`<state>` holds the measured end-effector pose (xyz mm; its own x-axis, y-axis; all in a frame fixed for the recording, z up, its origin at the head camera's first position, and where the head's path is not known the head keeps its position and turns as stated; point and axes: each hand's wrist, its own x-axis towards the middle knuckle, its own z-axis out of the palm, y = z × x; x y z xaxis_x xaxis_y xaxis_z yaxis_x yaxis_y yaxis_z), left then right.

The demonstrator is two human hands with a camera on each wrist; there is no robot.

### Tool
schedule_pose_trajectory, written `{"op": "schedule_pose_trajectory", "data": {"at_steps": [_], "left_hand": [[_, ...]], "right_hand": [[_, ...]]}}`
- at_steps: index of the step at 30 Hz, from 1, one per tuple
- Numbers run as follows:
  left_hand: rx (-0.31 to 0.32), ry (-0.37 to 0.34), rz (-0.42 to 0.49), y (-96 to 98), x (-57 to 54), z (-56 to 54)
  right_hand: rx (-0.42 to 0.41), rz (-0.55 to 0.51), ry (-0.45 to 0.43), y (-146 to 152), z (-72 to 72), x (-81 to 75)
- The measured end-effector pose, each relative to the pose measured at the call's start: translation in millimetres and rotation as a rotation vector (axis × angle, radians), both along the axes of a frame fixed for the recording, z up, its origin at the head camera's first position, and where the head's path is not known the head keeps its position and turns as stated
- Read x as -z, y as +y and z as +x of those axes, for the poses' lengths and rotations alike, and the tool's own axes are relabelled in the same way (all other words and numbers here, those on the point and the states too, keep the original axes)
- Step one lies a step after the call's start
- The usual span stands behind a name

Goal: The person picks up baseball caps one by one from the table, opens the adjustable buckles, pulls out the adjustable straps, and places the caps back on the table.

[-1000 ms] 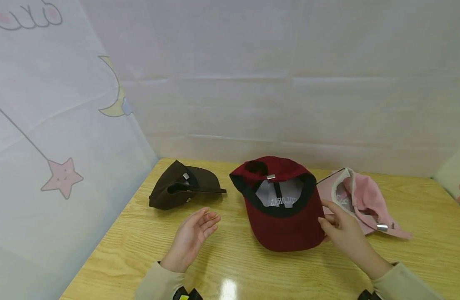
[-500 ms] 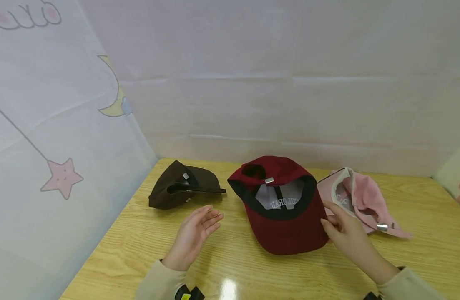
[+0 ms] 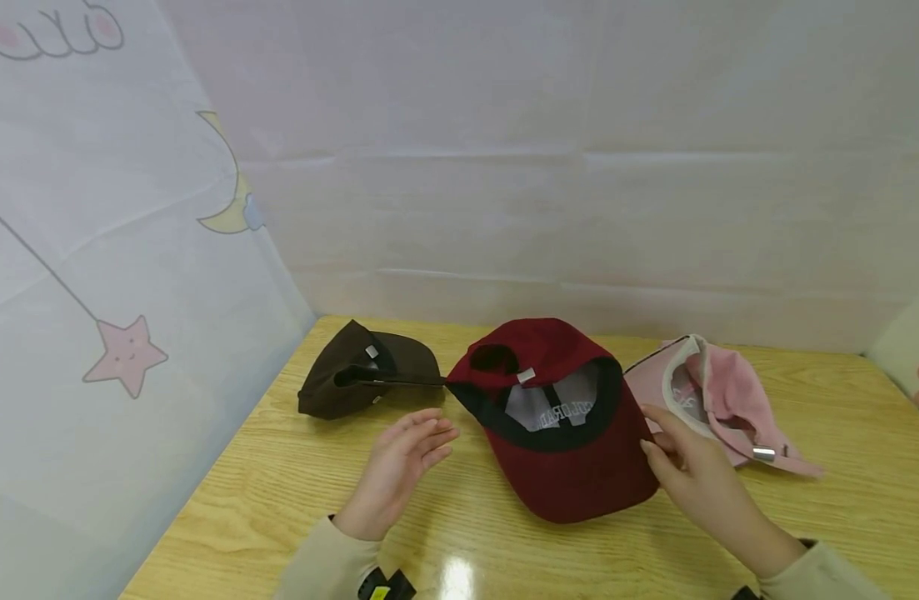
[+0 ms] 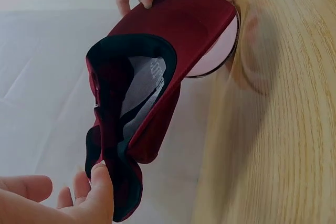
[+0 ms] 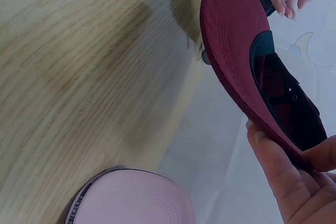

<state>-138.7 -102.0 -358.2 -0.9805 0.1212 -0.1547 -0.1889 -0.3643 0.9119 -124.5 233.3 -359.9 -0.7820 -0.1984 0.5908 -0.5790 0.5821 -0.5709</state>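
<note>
A dark red baseball cap point(image 3: 579, 483) hangs above the table, its hollow inside toward me and its brim pointing down. With thumb and fingers my right hand point(image 3: 699, 479) pinches the right edge of the brim; the right wrist view shows this grip on the cap point(image 5: 231, 35) closely. My left hand point(image 3: 402, 467) is held to the left of the cap, fingers relaxed and slightly bent, holding nothing. In the left wrist view the left hand point(image 4: 86, 203) overlaps the back strap of the cap point(image 4: 178, 19); whether they touch I cannot tell there, but the head view shows a gap.
On the wooden table point(image 3: 227, 517), a dark brown cap point(image 3: 332, 383) lies at the back left. A pink cap point(image 3: 740, 392) lies at the right, behind my right hand. Pale cloth point(image 3: 579, 225) with printed drawings walls off the back and sides.
The red cap has tilted, its back end swinging left and its brim dropping toward me. My left hand has shifted slightly right; my right hand keeps its pinch.
</note>
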Motion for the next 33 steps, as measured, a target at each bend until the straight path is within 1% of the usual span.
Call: {"op": "schedule_pose_trajectory", "data": {"at_steps": [5, 10, 13, 17, 21, 23, 27, 29, 33], "left_hand": [[0.034, 0.033, -0.045, 6.1, -2.5, -0.1], [0.087, 0.046, -0.051, 14.4, -6.6, 0.1], [0.103, 0.062, -0.069, 19.5, -9.2, 0.7], [0.095, 0.101, -0.098, 25.3, -12.2, -0.1], [0.085, 0.131, -0.125, 29.0, -14.5, -0.6], [0.072, 0.148, -0.145, 30.5, -14.7, -0.7], [0.041, 0.209, -0.211, 32.4, -14.6, -1.1], [0.038, 0.233, -0.246, 32.9, -14.6, -1.9], [0.061, 0.266, -0.300, 32.8, -15.6, -3.5]], "right_hand": [[-0.011, 0.032, 0.044, -0.3, 0.4, -0.3], [-0.037, 0.055, 0.109, -0.4, 0.6, -1.2], [-0.046, 0.072, 0.114, -0.8, 1.5, -3.6], [-0.058, 0.096, 0.124, -0.9, 2.5, -6.8], [-0.083, 0.096, 0.171, -1.2, 1.9, -7.4], [-0.083, 0.101, 0.202, -1.7, 1.4, -7.4], [-0.066, 0.114, 0.241, -3.4, 1.8, -8.0], [-0.062, 0.118, 0.247, -4.3, 2.6, -8.6], [-0.062, 0.130, 0.229, -5.7, 5.0, -10.1]]}}
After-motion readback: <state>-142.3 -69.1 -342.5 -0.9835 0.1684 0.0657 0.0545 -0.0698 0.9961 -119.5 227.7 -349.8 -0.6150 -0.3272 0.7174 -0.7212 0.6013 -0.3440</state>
